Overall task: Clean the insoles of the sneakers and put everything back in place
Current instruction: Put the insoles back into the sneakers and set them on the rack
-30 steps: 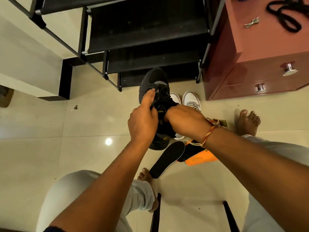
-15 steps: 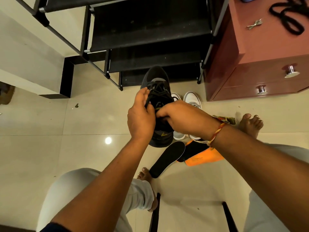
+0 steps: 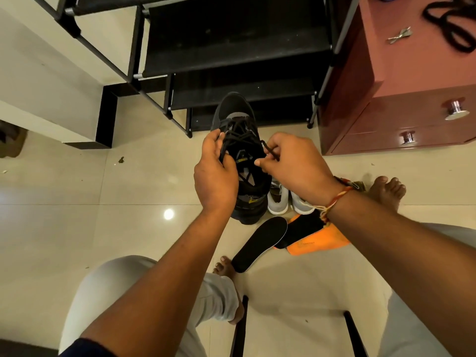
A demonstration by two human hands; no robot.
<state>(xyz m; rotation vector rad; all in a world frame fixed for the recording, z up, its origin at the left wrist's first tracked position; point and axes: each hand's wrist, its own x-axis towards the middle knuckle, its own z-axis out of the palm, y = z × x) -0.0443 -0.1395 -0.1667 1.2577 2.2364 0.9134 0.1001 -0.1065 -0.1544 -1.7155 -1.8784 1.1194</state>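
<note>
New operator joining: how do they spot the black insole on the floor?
Find the black shoe rack, then the black sneaker held before it. Beneath, on the tiles, lies the black insole, pale-rimmed unlike the orange insoles at its right.

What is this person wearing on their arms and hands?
The left hand and right hand are bare, no gloves. A knotted thread band in red, orange and yellow, with loose ends, circles the right wrist. Forearms are uncovered; a dark blue sleeve edge shows by the left elbow.
</note>
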